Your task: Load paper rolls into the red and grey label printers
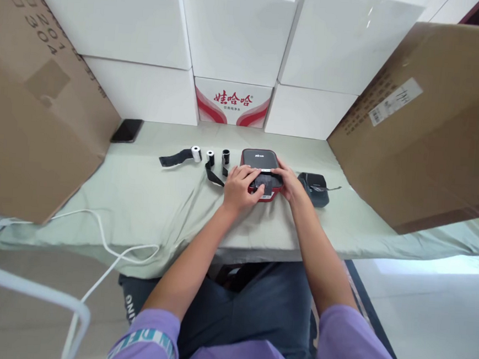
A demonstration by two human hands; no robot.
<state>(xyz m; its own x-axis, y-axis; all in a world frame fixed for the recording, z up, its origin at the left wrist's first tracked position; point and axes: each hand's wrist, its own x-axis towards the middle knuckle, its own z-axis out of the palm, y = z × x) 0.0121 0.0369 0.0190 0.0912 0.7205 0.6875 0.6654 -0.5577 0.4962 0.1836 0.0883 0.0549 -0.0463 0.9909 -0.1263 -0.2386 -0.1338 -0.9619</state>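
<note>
A small portable printer (260,159) with a black lid and red sides stands on the cloth-covered table in front of me. My left hand (240,188) grips its front left, fingers lying over the top and thumb at the front edge. My right hand (287,179) holds its right side, with fingers curled onto the front of the lid. A dark strip (268,188) lies over the front of the printer, partly hidden by my left hand. Left of it stand several small rolls, including a white-ended roll (196,153) with a black strip unrolled from it.
A second dark printer (314,189) with a strip across it sits to the right. A phone (127,130) lies at the back left. Cardboard boxes (443,123) flank the table, white boxes (234,32) wall the back. A white cable (99,221) crosses the left front edge.
</note>
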